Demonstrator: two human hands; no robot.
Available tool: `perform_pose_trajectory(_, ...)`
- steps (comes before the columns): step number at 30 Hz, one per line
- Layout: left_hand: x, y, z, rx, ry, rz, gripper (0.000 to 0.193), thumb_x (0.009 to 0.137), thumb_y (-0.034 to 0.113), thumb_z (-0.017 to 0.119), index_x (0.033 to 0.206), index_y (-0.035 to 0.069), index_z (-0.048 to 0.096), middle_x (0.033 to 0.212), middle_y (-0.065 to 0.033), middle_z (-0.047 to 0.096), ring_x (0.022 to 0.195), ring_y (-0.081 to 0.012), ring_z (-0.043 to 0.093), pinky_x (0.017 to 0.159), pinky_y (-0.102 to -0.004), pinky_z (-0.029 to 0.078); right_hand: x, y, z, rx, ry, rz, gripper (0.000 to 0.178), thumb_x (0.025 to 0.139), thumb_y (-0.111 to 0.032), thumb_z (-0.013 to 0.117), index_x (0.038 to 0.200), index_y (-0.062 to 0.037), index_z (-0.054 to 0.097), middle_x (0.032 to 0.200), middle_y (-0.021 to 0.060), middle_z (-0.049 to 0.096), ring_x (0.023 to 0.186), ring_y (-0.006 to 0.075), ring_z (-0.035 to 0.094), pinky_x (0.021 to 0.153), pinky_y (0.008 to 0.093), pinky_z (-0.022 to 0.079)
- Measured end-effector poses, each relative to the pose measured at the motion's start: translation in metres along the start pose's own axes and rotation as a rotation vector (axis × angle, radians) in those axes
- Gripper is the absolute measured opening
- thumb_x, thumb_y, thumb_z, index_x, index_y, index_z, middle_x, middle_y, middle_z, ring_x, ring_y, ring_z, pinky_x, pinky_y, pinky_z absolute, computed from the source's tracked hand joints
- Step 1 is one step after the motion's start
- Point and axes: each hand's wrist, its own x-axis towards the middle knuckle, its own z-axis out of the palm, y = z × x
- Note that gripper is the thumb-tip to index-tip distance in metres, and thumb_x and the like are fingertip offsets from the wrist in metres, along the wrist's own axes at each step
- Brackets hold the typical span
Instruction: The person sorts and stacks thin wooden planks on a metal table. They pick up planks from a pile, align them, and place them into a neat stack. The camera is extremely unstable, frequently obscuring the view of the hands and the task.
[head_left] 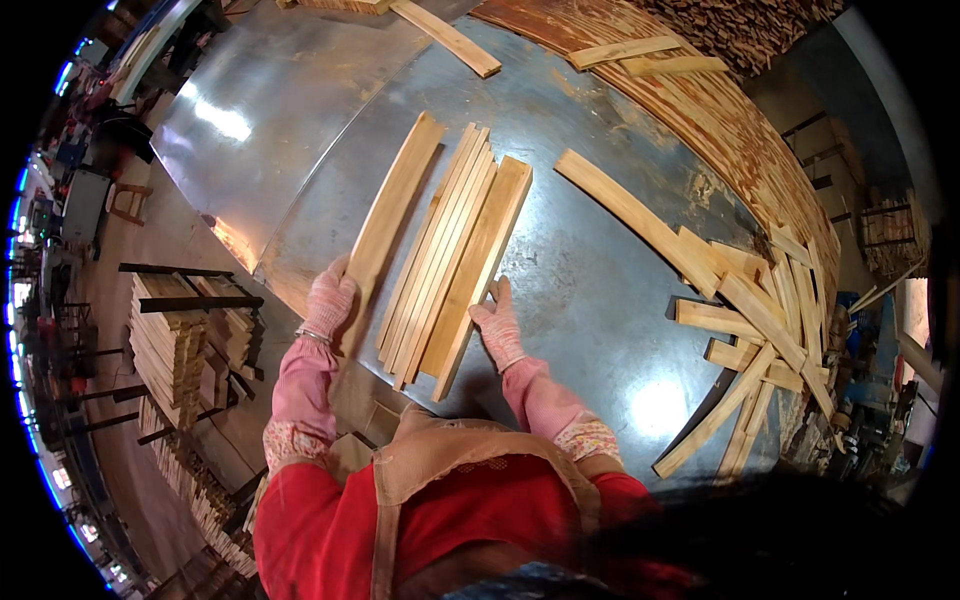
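My left hand (332,300), in a pink-and-white knit glove, is closed round the lower part of a pale wooden plank (394,205). That plank leans slightly, apart from a bundle of narrow wooden strips (436,260) lying side by side on the metal tabletop (560,370). A wider wooden board (482,275) forms the right side of this bundle. Against its outer edge rests my gloved right hand (498,325), thumb and fingers apart; some of its fingers are hidden from view.
Loose planks (770,310) lie in a crossed heap at the right. Further strips (450,40) sit at the table's far side, near a worn plywood sheet (690,110). On the floor at left stands a rack of stacked wood (170,350).
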Motion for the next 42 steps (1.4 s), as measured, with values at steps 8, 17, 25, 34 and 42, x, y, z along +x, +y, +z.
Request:
perform_pose_trajectory(8,-0.024,0.001,0.079,0.049,-0.082,-0.011,0.050,0.103,0.028,0.056,0.150,0.014,0.060,0.127,-0.0261,0.074,0.120,-0.0454,0.070,0.103,-0.0521,0.055,0.022,-0.080,0.029,-0.990,0.192,0.228,0.089,0.096,-0.028,0.074,0.167,0.0033,0.031,0.140,0.0235,0.072,0.125,0.0369,0.072,0.104,0.0453,0.055)
perform_pose_trajectory(17,-0.029,0.059,0.053,0.074,-0.218,-0.082,0.072,0.097,0.041,0.070,0.158,0.008,0.052,0.151,-0.0254,0.060,0.143,-0.0399,0.056,0.118,-0.0479,0.045,0.040,-0.098,0.044,-0.738,0.109,0.156,0.083,0.091,-0.058,0.078,0.141,0.0054,0.060,0.129,0.0278,0.074,0.117,0.0399,0.074,0.102,0.0475,0.056)
perform_pose_trajectory(25,-0.050,0.145,0.099,0.677,-0.338,-0.066,0.124,0.080,0.078,0.075,0.174,0.013,0.027,0.182,-0.0241,0.011,0.166,-0.0533,0.001,0.132,-0.0652,0.002,0.091,-0.104,-0.036,-1.307,-0.098,-0.314,0.071,0.091,-0.053,0.078,0.140,-0.0039,0.061,0.128,0.0208,0.073,0.126,0.0395,0.067,0.107,0.0487,0.052)
perform_pose_trajectory(34,-0.051,0.143,0.110,0.655,-0.285,-0.020,0.121,0.080,0.067,0.080,0.173,0.011,0.027,0.179,-0.0275,0.017,0.164,-0.0557,0.006,0.133,-0.0649,0.004,0.189,-0.216,-0.180,-1.819,0.215,-0.348,0.076,0.092,-0.049,0.074,0.154,-0.0105,0.052,0.146,0.0164,0.064,0.134,0.0382,0.062,0.108,0.0526,0.051)
perform_pose_trajectory(42,-0.051,0.130,0.117,0.669,-0.231,0.078,0.133,0.074,0.085,0.076,0.172,0.008,0.030,0.179,-0.0293,0.017,0.163,-0.0574,0.007,0.133,-0.0658,0.006,0.092,-0.168,-0.021,-1.449,-0.579,0.136,0.039,0.101,-0.041,0.062,0.120,-0.0089,0.073,0.110,0.0235,0.078,0.106,0.0429,0.075,0.096,0.0555,0.058)
